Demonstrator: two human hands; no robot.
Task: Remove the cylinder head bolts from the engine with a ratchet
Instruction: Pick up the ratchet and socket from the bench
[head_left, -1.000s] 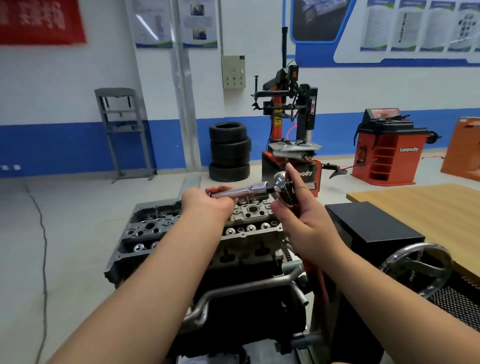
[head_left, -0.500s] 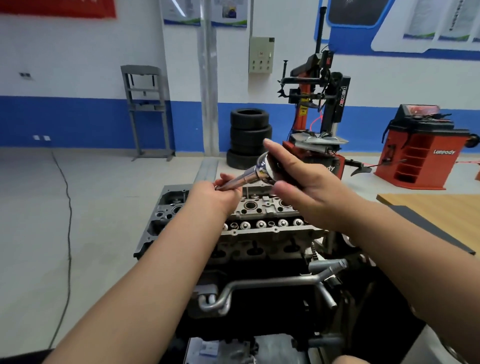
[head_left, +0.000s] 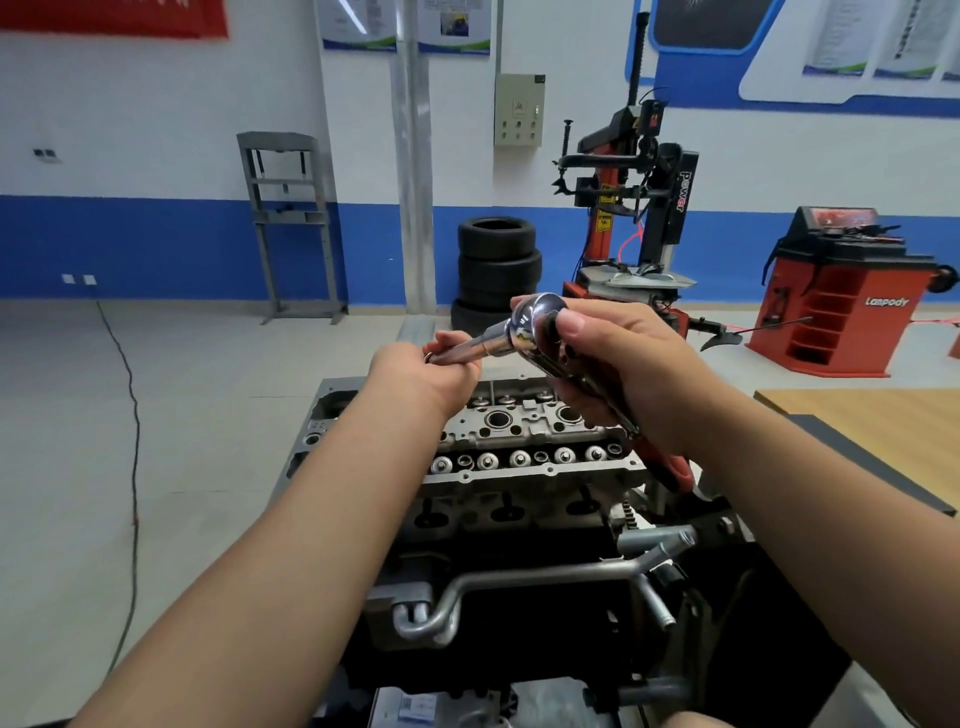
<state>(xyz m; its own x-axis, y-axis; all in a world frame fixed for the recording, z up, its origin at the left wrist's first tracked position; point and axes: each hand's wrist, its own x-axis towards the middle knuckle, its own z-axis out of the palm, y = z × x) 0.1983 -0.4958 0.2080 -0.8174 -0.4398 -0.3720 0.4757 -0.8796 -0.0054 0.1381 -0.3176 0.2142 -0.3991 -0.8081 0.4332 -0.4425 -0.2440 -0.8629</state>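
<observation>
A bare engine sits in front of me with its cylinder head facing up, showing valve springs and plug bores. Above it I hold a chrome ratchet with a red-and-black handle that runs down under my right palm. My right hand grips the ratchet at its head, thumb across the top. A chrome extension bar sticks out leftward from the ratchet head, and my left hand grips its far end. The tip of the bar is hidden by my left fingers. The tool is held clear of the cylinder head.
A wooden table and a dark box edge stand at the right. Coolant pipes cross the engine's near side. Behind are stacked tyres, a tyre changer, a red wheel balancer and a grey press frame.
The view swung left and down. The ratchet head tipped upward and toward me, and my right hand went from touching it with straight fingers to wrapping around it. My left hand stays on the extension.
</observation>
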